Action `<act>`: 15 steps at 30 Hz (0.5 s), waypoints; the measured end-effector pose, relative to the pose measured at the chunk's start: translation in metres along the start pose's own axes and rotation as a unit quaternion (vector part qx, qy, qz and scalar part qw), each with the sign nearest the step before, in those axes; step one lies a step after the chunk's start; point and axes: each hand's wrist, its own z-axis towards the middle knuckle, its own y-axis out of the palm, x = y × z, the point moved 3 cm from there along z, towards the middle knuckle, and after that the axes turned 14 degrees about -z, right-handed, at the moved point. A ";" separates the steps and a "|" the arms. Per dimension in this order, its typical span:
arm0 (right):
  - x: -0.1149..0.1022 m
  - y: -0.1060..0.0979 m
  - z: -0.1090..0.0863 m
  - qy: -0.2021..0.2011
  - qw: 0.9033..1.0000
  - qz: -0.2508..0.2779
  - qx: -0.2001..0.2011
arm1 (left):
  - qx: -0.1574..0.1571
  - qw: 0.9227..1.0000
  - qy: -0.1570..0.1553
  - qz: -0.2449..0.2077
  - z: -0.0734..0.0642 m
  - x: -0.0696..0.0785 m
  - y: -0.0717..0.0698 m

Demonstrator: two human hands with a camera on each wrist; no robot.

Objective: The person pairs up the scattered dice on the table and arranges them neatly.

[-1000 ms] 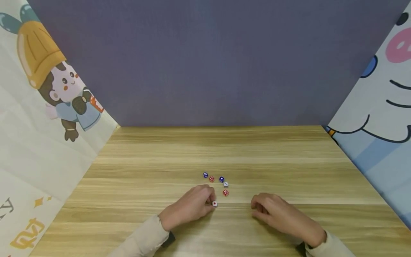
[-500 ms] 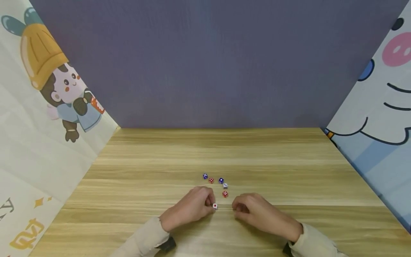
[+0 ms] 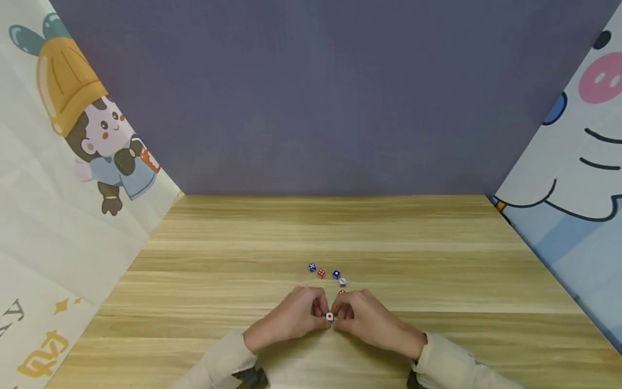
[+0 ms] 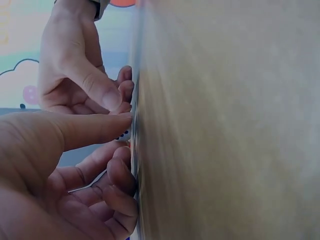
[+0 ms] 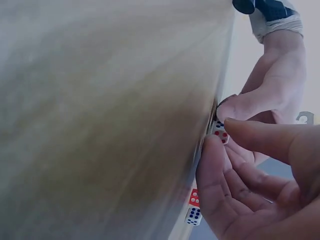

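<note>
A white die (image 3: 330, 317) with a red dot on top stands on the wooden table, between the fingertips of both hands. From its left side, my left hand (image 3: 293, 315) pinches it with thumb and index finger. Opposite, my right hand (image 3: 371, 322) has thumb and index tips at the same die, one on each side. The right wrist view shows red and blue dots on the die (image 5: 221, 134), partly covered by fingertips. Just behind the right fingers, a red die (image 3: 342, 292) is mostly hidden.
Farther back lie a blue die (image 3: 312, 267), a red die (image 3: 321, 274), another blue die (image 3: 336, 274) and a white die (image 3: 342, 282). A dark panel (image 3: 330, 97) rises at the table's far edge. Cartoon-printed sheets (image 3: 44, 232) flank the table.
My right hand has moved left across the table until its fingertips reached the white die. The left hand has stayed at that die, and the rear dice lie as before.
</note>
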 end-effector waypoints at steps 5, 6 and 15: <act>-0.004 0.000 -0.006 0.003 1.000 -0.009 0.002 | -0.012 1.000 0.006 -0.010 -0.006 0.006 0.007; -0.005 0.000 -0.009 0.005 1.000 -0.010 0.000 | -0.015 1.000 0.008 -0.009 -0.007 0.008 0.008; -0.019 -0.001 -0.036 -0.003 1.000 -0.008 -0.020 | -0.054 0.998 0.030 0.023 -0.026 0.026 0.024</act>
